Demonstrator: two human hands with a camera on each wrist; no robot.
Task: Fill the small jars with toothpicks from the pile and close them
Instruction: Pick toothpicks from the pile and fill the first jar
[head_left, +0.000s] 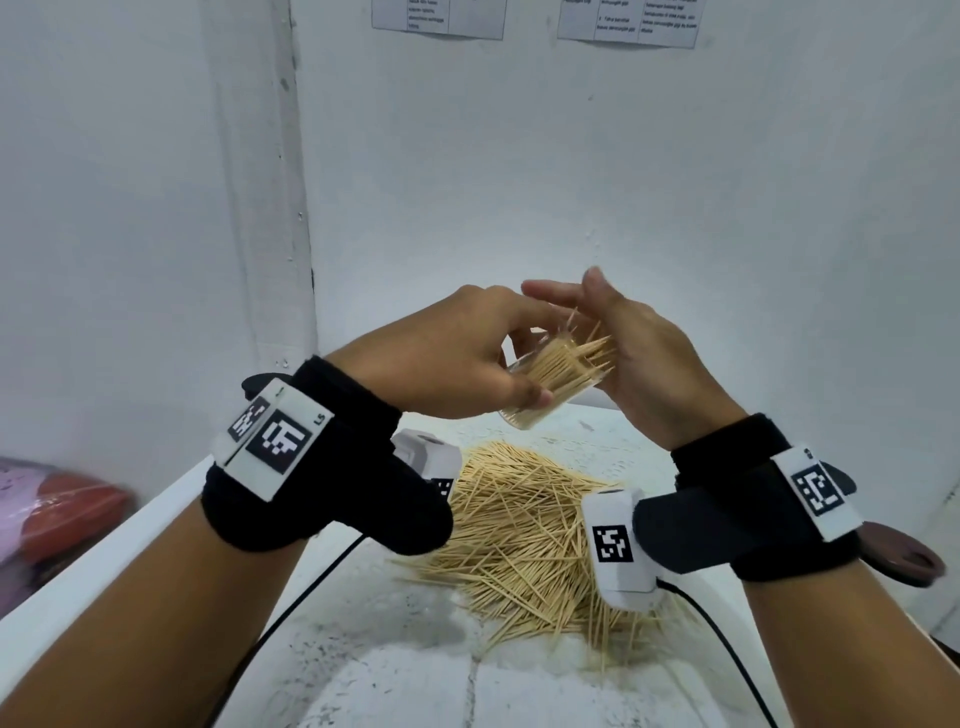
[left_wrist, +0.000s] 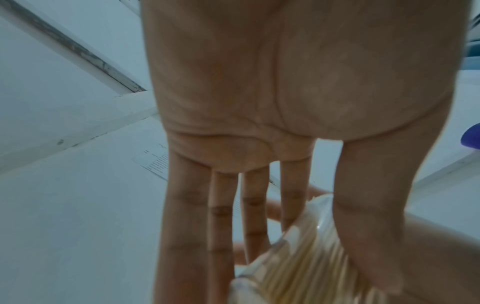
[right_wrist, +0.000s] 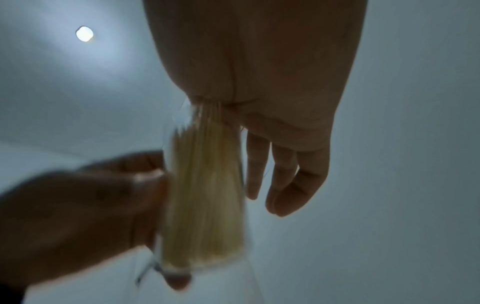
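The left hand (head_left: 457, 358) holds a nearly full jar (head_left: 550, 384). The flat right hand (head_left: 639, 358) pushes sticks in at 3 o'clock. No lid yet; a big pile (head_left: 519, 530) waits.

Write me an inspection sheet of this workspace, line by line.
Surface: white table, speckled with dark marks.
Job's things: clear jar packed with toothpicks, tilted, tips sticking out of its mouth, no lid on it; loose toothpick pile on the table below.
Clutter: brown disc at the right edge; pink and red bag at far left.
Grippers: left hand grips the jar; right hand has its palm against the protruding tips, fingers straight.
Cables: black cable from each wrist camera.
Surroundings: white walls, printed sheets posted above.
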